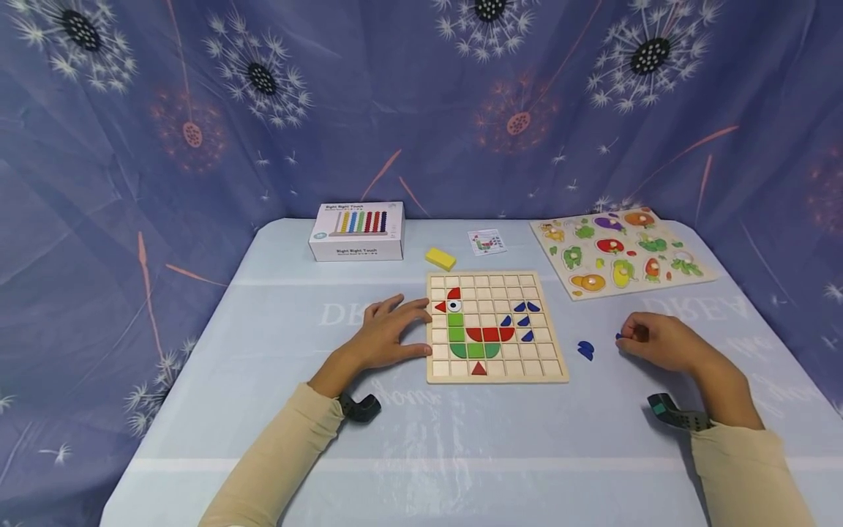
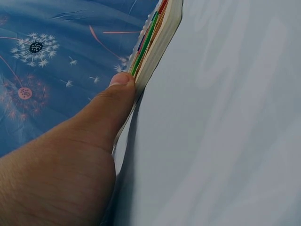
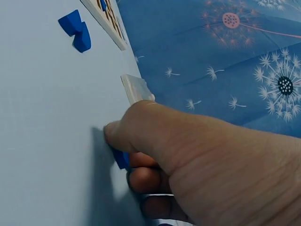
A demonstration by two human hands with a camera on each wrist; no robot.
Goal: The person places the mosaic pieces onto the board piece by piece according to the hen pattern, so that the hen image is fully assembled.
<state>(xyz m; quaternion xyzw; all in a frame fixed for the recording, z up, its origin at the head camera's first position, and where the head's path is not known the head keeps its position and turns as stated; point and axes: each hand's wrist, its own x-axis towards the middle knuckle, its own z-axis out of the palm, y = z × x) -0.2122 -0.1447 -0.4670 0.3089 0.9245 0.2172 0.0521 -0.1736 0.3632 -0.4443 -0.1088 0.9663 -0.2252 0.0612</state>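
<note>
A wooden grid board lies mid-table, with red, green and blue tiles and an eye tile forming a bird shape. Against its left edge rests my left hand, thumb and fingertips spread along the frame. The left wrist view shows the thumb touching the board's side. To the right of the board, my right hand pinches a small blue piece between thumb and fingers, close over the table. Between that hand and the board lie loose blue pieces, bunched together.
Behind the board are a yellow block, a small picture card with a bird design, and a white toy box. A wooden vegetable knob puzzle lies at the back right. A patterned blue curtain hangs behind the table.
</note>
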